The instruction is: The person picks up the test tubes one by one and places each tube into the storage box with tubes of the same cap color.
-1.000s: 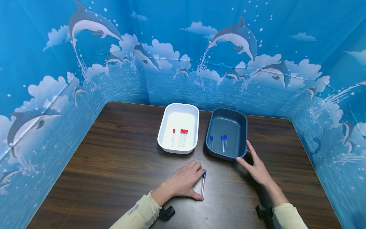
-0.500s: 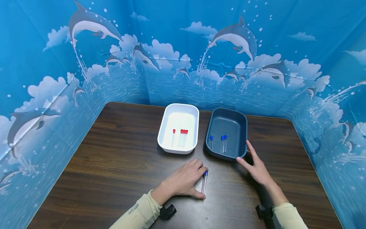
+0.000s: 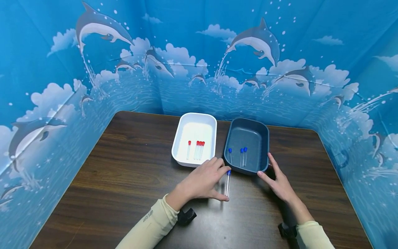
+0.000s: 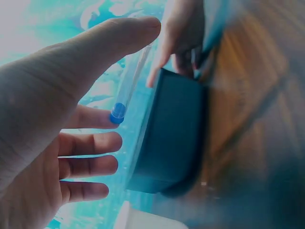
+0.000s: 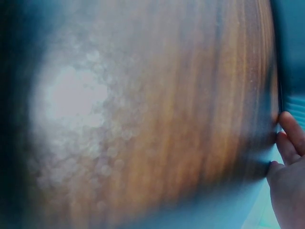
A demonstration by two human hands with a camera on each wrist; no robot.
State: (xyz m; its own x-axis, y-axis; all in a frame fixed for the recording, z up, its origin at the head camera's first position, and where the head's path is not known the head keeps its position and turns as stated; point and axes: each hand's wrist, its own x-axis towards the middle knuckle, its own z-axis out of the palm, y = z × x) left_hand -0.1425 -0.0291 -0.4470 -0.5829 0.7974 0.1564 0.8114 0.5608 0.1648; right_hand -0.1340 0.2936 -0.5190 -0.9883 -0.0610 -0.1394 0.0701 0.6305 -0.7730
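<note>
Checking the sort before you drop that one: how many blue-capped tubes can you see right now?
4. Three lie in the dark blue tray: at and. The fourth blue-capped tube is held in the left hand, just short of that tray. None looks hidden.

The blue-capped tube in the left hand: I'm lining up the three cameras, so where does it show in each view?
Head: blue-capped tube at lower centre, held by the left hand just in front of the dark blue tray.
Left wrist: tube at upper centre, running between thumb and index finger.
Right wrist: not in it.
Shared landmark: the dark blue tray, at centre of the left wrist view and on the right edge of the right wrist view.
</note>
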